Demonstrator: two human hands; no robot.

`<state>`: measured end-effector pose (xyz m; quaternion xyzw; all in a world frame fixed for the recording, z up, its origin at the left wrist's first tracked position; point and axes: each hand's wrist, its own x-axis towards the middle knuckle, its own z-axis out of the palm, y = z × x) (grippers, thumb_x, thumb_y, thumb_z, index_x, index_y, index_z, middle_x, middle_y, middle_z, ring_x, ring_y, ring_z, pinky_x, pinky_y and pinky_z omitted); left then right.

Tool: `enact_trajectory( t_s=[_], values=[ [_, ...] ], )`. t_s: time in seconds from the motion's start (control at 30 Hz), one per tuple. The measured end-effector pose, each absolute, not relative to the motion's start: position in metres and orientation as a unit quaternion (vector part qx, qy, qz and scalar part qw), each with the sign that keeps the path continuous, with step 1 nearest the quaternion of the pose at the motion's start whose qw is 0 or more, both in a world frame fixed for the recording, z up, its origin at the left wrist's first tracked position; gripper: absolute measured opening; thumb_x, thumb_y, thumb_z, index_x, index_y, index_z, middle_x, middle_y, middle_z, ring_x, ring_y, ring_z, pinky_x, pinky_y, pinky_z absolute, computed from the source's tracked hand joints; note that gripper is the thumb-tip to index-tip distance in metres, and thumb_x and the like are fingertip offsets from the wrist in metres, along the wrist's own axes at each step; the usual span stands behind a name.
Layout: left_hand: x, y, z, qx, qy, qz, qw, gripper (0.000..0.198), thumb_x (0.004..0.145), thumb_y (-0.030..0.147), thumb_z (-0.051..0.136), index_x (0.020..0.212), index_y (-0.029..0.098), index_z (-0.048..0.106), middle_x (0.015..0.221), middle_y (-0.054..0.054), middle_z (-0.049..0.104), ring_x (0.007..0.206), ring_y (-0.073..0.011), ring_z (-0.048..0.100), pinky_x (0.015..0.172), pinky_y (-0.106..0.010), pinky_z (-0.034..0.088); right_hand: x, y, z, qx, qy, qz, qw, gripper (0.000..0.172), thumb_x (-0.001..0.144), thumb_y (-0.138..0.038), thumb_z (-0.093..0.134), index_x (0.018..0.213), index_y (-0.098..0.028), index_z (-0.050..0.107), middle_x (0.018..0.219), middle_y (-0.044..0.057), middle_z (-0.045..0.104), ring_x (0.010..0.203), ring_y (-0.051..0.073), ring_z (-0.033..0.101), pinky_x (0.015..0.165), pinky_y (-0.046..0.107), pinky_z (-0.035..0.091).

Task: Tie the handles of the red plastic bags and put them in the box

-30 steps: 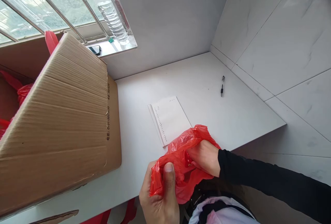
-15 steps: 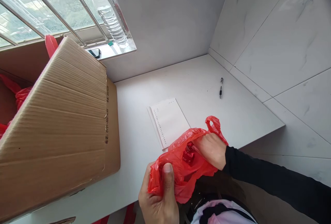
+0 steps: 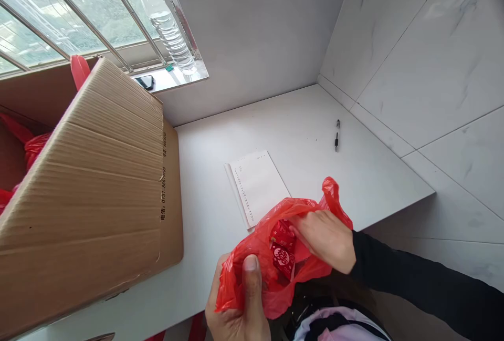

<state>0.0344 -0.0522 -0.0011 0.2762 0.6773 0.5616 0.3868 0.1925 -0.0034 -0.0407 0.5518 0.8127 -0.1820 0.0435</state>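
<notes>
A crinkled red plastic bag [image 3: 252,249] is held up with its mouth open, over the table's front edge. My left hand [image 3: 240,299] is closed on the bag's left side, thumb pressed on top. Inside lie small red boxes with printed patterns; one box [image 3: 283,259] shows pale round lettering, and another red printed package [image 3: 282,233] lies just above it. My right hand [image 3: 325,236] reaches into the bag from the right, fingers drawn together against the upper package. Its fingertips are partly hidden, so what they grip is unclear. A bag handle loop [image 3: 331,189] stands up behind my right hand.
A large cardboard box [image 3: 98,173] with red bags inside stands on the left of the white table [image 3: 205,141]. Behind the bag lies an open notebook [image 3: 258,183]; a black pen [image 3: 336,141] rests farther right. A water bottle [image 3: 169,36] and phone [image 3: 145,82] occupy the windowsill.
My right hand has shifted slightly right and down inside the bag. The bag's mouth is wider and the printed boxes show more clearly. My left hand has lowered a little, still gripping the bag.
</notes>
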Motion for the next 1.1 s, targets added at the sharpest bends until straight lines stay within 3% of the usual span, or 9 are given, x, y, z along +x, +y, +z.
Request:
enact_trajectory(
  t_s=[0.1, 0.17, 0.3, 0.5, 0.63, 0.73, 0.8, 0.9, 1.1],
  values=[
    [0.037, -0.052, 0.002, 0.276, 0.665, 0.563, 0.406, 0.034, 0.072, 0.051, 0.079, 0.074, 0.019, 0.068, 0.066, 0.003, 0.06, 0.06, -0.0105, 0.053, 0.056, -0.017, 0.046, 0.196, 0.008, -0.047, 0.549, 0.811, -0.199, 0.025, 0.022, 0.081, 0.002, 0.049, 0.087, -0.015, 0.063, 0.085, 0.007, 0.069, 0.075, 0.022, 0.063, 0.059, 0.032, 0.03],
    [0.039, -0.051, 0.004, 0.282, 0.669, 0.558, 0.403, 0.035, 0.072, 0.051, 0.079, 0.072, 0.019, 0.067, 0.065, 0.003, 0.06, 0.061, -0.0104, 0.053, 0.057, -0.016, 0.047, 0.196, 0.015, -0.05, 0.55, 0.808, -0.21, 0.016, 0.021, 0.082, 0.001, 0.049, 0.087, -0.015, 0.062, 0.087, 0.007, 0.069, 0.076, 0.02, 0.061, 0.061, 0.03, 0.033],
    [0.038, -0.052, 0.002, 0.285, 0.675, 0.551, 0.399, 0.036, 0.072, 0.053, 0.078, 0.074, 0.018, 0.068, 0.065, 0.002, 0.06, 0.06, -0.0105, 0.053, 0.057, -0.016, 0.047, 0.197, 0.018, -0.052, 0.568, 0.797, -0.203, 0.035, 0.017, 0.092, -0.009, 0.047, 0.086, -0.015, 0.062, 0.083, 0.007, 0.069, 0.073, 0.019, 0.063, 0.06, 0.03, 0.03],
    [0.034, -0.054, -0.004, 0.268, 0.669, 0.554, 0.416, 0.036, 0.07, 0.052, 0.08, 0.073, 0.017, 0.069, 0.063, 0.001, 0.062, 0.058, -0.0124, 0.055, 0.057, -0.02, 0.048, 0.204, 0.005, -0.035, 0.602, 0.777, -0.179, 0.036, 0.041, 0.103, -0.032, 0.036, 0.072, -0.017, 0.058, 0.064, 0.005, 0.063, 0.057, 0.018, 0.061, 0.054, 0.031, 0.025],
    [0.037, -0.054, 0.0, 0.273, 0.683, 0.539, 0.411, 0.036, 0.071, 0.052, 0.079, 0.069, 0.018, 0.068, 0.062, 0.0, 0.064, 0.056, -0.013, 0.056, 0.054, -0.02, 0.047, 0.212, 0.002, -0.034, 0.573, 0.791, -0.19, 0.103, 0.029, 0.098, -0.021, 0.041, 0.078, -0.018, 0.061, 0.065, 0.006, 0.065, 0.058, 0.021, 0.063, 0.051, 0.032, 0.022],
    [0.039, -0.053, 0.003, 0.288, 0.668, 0.545, 0.417, 0.034, 0.071, 0.052, 0.079, 0.074, 0.019, 0.07, 0.061, 0.002, 0.061, 0.054, -0.0111, 0.052, 0.052, -0.018, 0.045, 0.218, 0.005, -0.04, 0.57, 0.784, -0.197, 0.15, 0.017, 0.087, -0.008, 0.05, 0.081, -0.018, 0.063, 0.073, 0.007, 0.068, 0.065, 0.023, 0.066, 0.052, 0.031, 0.025],
    [0.042, -0.052, 0.005, 0.295, 0.657, 0.55, 0.423, 0.033, 0.073, 0.051, 0.078, 0.077, 0.019, 0.071, 0.06, 0.002, 0.059, 0.054, -0.0108, 0.05, 0.053, -0.018, 0.045, 0.22, 0.008, -0.045, 0.571, 0.781, -0.205, 0.15, 0.018, 0.083, -0.004, 0.053, 0.088, -0.018, 0.064, 0.078, 0.007, 0.07, 0.069, 0.024, 0.068, 0.053, 0.03, 0.027],
    [0.046, -0.052, 0.009, 0.305, 0.649, 0.551, 0.426, 0.03, 0.075, 0.049, 0.077, 0.076, 0.019, 0.07, 0.06, 0.002, 0.058, 0.056, -0.0111, 0.051, 0.054, -0.017, 0.045, 0.22, 0.013, -0.054, 0.578, 0.777, -0.206, 0.139, 0.018, 0.086, -0.007, 0.051, 0.095, -0.016, 0.064, 0.084, 0.009, 0.072, 0.072, 0.025, 0.069, 0.054, 0.031, 0.028],
    [0.051, -0.052, 0.009, 0.314, 0.658, 0.544, 0.415, 0.03, 0.072, 0.048, 0.079, 0.073, 0.019, 0.072, 0.063, 0.001, 0.063, 0.059, -0.0136, 0.058, 0.056, -0.018, 0.049, 0.221, 0.02, -0.069, 0.582, 0.784, -0.185, 0.116, 0.016, 0.089, -0.014, 0.052, 0.09, -0.015, 0.068, 0.091, 0.011, 0.074, 0.083, 0.027, 0.07, 0.058, 0.032, 0.029]
  ],
)
